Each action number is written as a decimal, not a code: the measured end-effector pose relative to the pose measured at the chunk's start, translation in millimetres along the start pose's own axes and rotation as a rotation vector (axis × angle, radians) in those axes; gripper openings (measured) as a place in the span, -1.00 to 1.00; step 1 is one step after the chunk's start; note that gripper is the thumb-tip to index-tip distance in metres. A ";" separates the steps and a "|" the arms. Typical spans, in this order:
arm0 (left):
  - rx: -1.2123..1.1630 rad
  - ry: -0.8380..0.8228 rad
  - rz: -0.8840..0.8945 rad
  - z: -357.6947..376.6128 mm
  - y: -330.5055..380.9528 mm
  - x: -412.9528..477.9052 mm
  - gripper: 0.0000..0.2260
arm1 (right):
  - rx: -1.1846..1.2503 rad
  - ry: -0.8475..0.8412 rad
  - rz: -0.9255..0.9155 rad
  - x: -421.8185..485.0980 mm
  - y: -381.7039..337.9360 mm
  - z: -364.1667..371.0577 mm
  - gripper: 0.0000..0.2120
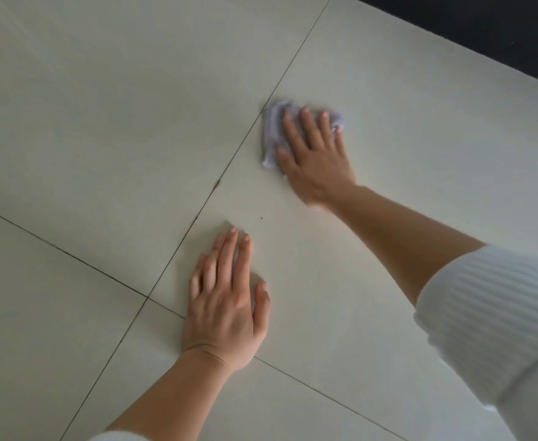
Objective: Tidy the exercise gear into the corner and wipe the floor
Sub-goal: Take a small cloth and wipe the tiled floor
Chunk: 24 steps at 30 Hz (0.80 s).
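The right hand (pixel 315 154), fingers spread, presses a crumpled pale lilac cloth (pixel 272 132) onto the cream tiled floor (pixel 102 122) to wipe; the left hand (pixel 226 300) rests flat, fingers straight, probably bracing the body.

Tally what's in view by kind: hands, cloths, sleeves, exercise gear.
Hands: 2 (left hand, right hand)
Cloths: 1 (lavender cloth under the right hand)
Sleeves: 2 (right sleeve, left sleeve at the bottom edge)
Exercise gear: 0
Total: 5
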<state>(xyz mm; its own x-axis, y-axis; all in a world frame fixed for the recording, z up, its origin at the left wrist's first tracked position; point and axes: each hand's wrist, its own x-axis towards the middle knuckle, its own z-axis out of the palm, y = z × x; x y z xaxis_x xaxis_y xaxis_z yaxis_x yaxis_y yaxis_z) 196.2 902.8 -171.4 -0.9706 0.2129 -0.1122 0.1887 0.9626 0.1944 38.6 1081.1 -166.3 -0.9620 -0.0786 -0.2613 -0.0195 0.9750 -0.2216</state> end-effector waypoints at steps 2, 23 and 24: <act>-0.006 -0.006 -0.003 0.6 -0.3 0.4 -0.43 | -0.043 -0.013 -0.139 -27.4 -10.9 9.9 -0.38; -0.030 0.054 0.022 5.2 -3.0 1.6 -0.43 | -0.013 0.041 -0.014 -103.4 2.3 30.9 -0.46; -0.033 0.054 0.024 5.4 -3.6 1.7 -0.43 | -0.029 0.023 -0.043 -116.3 -1.4 33.7 -0.45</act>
<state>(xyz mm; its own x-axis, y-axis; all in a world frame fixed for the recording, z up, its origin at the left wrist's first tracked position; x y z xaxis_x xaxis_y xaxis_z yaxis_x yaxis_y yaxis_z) 194.7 900.7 -177.5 -0.9726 0.2261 -0.0543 0.2083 0.9510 0.2286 159.7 1081.8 -167.2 -0.9662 -0.1163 -0.2300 -0.0688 0.9764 -0.2046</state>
